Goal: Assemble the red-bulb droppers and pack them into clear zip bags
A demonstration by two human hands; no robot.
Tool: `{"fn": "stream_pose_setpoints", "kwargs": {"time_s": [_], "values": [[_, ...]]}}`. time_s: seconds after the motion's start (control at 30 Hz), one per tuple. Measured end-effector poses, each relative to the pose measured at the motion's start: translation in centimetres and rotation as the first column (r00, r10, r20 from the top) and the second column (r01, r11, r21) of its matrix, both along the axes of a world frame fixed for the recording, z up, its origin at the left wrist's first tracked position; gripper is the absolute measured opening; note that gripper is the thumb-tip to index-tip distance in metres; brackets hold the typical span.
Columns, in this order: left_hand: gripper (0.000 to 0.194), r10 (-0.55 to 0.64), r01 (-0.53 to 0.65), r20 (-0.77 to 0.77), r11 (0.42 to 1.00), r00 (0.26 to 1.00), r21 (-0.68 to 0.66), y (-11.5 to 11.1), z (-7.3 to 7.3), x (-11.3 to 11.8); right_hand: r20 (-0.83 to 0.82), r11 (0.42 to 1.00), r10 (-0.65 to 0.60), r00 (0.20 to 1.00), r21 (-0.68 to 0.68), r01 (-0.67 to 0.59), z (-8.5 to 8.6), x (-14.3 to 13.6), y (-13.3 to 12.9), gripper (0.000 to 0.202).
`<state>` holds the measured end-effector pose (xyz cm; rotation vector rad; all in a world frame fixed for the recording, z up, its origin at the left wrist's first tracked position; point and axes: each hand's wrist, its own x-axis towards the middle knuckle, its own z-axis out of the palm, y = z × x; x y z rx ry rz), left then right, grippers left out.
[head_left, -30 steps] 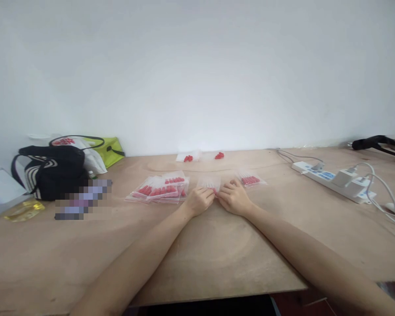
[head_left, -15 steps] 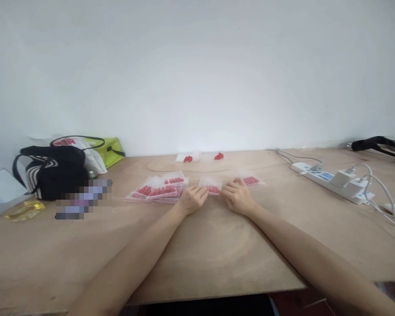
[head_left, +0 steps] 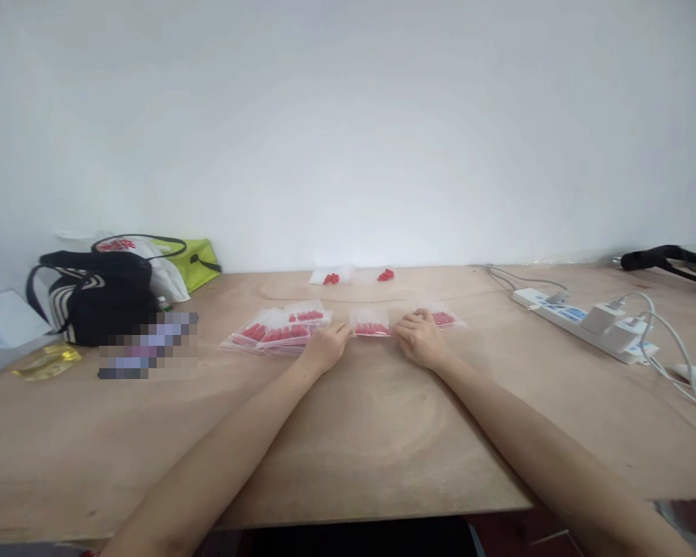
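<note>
A small clear plastic bag (head_left: 371,323) with several red pieces in a row lies flat between my hands. My left hand (head_left: 325,346) rests at its left edge, fingers closed together. It partly covers a heap of similar filled bags (head_left: 275,333). My right hand (head_left: 420,339) is just right of the middle bag, its fingers curled in. Behind that hand another filled bag (head_left: 441,316) is partly hidden. Whether either hand pinches any plastic, I cannot make out.
Two small groups of red pieces (head_left: 331,278) lie near the wall, the left one on a clear bag. A power strip (head_left: 580,321) with plugs and white cables is at right. A black bag (head_left: 101,298), a green bag (head_left: 200,263) and a yellow wrapper (head_left: 47,362) are at left.
My left hand has drawn back to the left, off the middle bag. My right hand has shifted slightly right, so the bag's red pieces now show fully.
</note>
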<state>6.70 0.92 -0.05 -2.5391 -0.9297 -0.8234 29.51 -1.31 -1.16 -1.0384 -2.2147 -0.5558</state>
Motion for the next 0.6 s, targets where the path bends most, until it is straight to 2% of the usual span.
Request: {"fn": "stream_pose_setpoints", "kwargs": {"time_s": [0.07, 0.1, 0.17, 0.2, 0.27, 0.33, 0.37, 0.43, 0.47, 0.5, 0.53, 0.6], "values": [[0.021, 0.047, -0.013, 0.193, 0.984, 0.980, -0.175, -0.2, 0.2, 0.3, -0.006, 0.998, 0.039, 0.999, -0.047, -0.039, -0.1, -0.2, -0.1, 0.022], [0.022, 0.102, -0.006, 0.304, 0.954, 0.947, -0.301, -0.3, 0.2, 0.5, -0.011, 0.996, 0.058, 0.998, -0.073, -0.059, -0.1, -0.4, -0.2, 0.023], [0.024, 0.245, 0.024, 0.445, 0.856, 0.861, -0.517, -0.5, 0.1, 1.0, -0.027, 0.987, 0.099, 0.995, -0.125, -0.101, -0.1, -0.6, -0.5, 0.024], [0.024, 0.301, 0.025, 0.462, 0.816, 0.834, -0.578, -0.5, -0.1, 1.2, -0.034, 0.980, 0.123, 0.992, -0.155, -0.127, 0.1, -0.8, -0.6, 0.024], [0.025, 0.363, 0.013, 0.457, 0.772, 0.812, -0.635, -0.5, -0.5, 1.5, -0.044, 0.956, 0.184, 0.982, -0.226, -0.189, 0.4, -0.8, -1.0, 0.022], [0.027, 0.375, 0.021, 0.447, 0.747, 0.812, -0.665, -0.5, -0.9, 1.6, -0.059, 0.932, 0.213, 0.975, -0.287, -0.221, 0.9, -0.3, -1.3, 0.015], [0.027, 0.373, 0.035, 0.440, 0.729, 0.817, -0.684, -0.5, -1.0, 1.6, -0.077, 0.932, 0.190, 0.979, -0.299, -0.205, 1.1, 0.2, -1.4, 0.014], [0.023, 0.357, 0.071, 0.427, 0.693, 0.831, -0.718, -0.5, -1.1, 1.6, -0.146, 0.954, 0.037, 0.989, -0.290, -0.079, 1.3, 1.7, -1.2, 0.019], [0.022, 0.349, 0.086, 0.423, 0.679, 0.836, -0.729, -0.6, -1.1, 1.6, -0.203, 0.958, -0.098, 0.974, -0.284, 0.037, 1.2, 2.6, -1.0, 0.021], [0.021, 0.345, 0.097, 0.425, 0.671, 0.837, -0.735, -0.6, -1.0, 1.7, -0.266, 0.939, -0.259, 0.929, -0.296, 0.177, 1.1, 3.6, -0.7, 0.024], [0.021, 0.345, 0.104, 0.432, 0.669, 0.833, -0.736, -0.6, -0.9, 1.8, -0.329, 0.887, -0.429, 0.841, -0.330, 0.323, 0.9, 4.5, -0.4, 0.029], [0.024, 0.348, 0.118, 0.458, 0.678, 0.818, -0.726, -0.7, -0.7, 2.0, -0.373, 0.714, -0.695, 0.614, -0.458, 0.530, 0.3, 6.3, 0.3, 0.041]]}}
